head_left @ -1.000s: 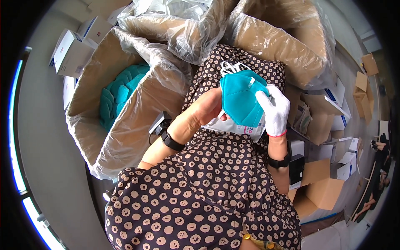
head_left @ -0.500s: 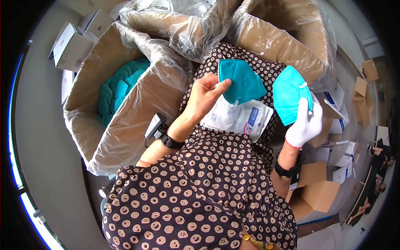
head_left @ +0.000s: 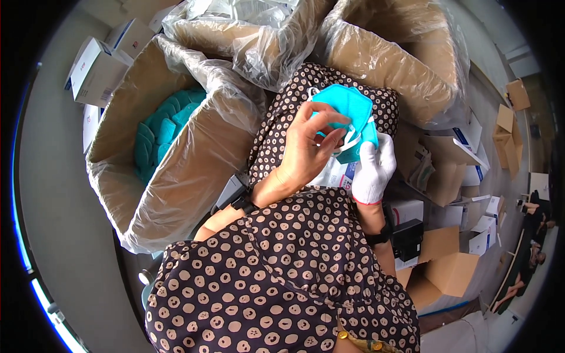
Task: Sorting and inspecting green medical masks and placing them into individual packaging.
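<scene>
Two teal folded face masks (head_left: 355, 101) overlap in front of me, above my lap. My right hand (head_left: 375, 170), in a white knit glove, is closed on their lower right edge with the thumb on top. My bare left hand (head_left: 307, 144) has its fingers curled over the masks' inner side, at the white ear loops (head_left: 351, 140); the exact grip of the fingertips is partly hidden. Under the hands, a white printed pouch (head_left: 334, 174) lies on the dark spotted cloth over my lap, mostly covered.
To the left, a plastic-lined carton (head_left: 176, 182) holds a heap of teal masks (head_left: 162, 135). Another lined carton (head_left: 253, 41) with white packets stands ahead, and a third lined carton (head_left: 388, 59) ahead right. Opened cardboard boxes (head_left: 447, 270) lie on the floor at right.
The masks, held apart in separate hands before, are now together. My right hand has moved left and down, and my left hand has shifted from a mask's edge to the ear loops.
</scene>
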`<move>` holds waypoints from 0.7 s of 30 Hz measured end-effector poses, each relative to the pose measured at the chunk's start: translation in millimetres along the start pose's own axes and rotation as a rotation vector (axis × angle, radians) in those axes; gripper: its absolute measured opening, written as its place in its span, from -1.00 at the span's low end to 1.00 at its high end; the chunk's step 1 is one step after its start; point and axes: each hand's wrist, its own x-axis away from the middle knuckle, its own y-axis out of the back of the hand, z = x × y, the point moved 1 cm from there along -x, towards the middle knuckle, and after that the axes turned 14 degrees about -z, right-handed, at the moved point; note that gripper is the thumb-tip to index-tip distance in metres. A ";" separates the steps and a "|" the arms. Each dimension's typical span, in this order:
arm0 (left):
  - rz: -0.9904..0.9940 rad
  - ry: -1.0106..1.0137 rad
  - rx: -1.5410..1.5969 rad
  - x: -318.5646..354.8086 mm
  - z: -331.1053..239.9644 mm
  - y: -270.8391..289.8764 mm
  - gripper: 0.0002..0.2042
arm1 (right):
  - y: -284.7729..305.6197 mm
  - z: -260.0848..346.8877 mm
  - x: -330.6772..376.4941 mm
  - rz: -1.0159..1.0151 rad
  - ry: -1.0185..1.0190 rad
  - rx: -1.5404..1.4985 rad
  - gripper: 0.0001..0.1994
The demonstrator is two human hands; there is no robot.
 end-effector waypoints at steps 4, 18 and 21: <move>-0.104 -0.226 -0.435 -14.1 -15.8 10.9 -0.29 | 5.6 0.6 -4.4 0.073 0.075 0.047 -0.81; 0.055 -0.178 -0.197 -13.4 -10.0 7.3 -0.40 | 6.7 -0.2 -8.1 0.066 -0.280 -0.249 -0.84; 0.068 -0.121 -0.265 -11.7 -18.9 6.8 -0.47 | 20.5 -11.8 -15.1 0.135 -0.228 -0.209 -0.77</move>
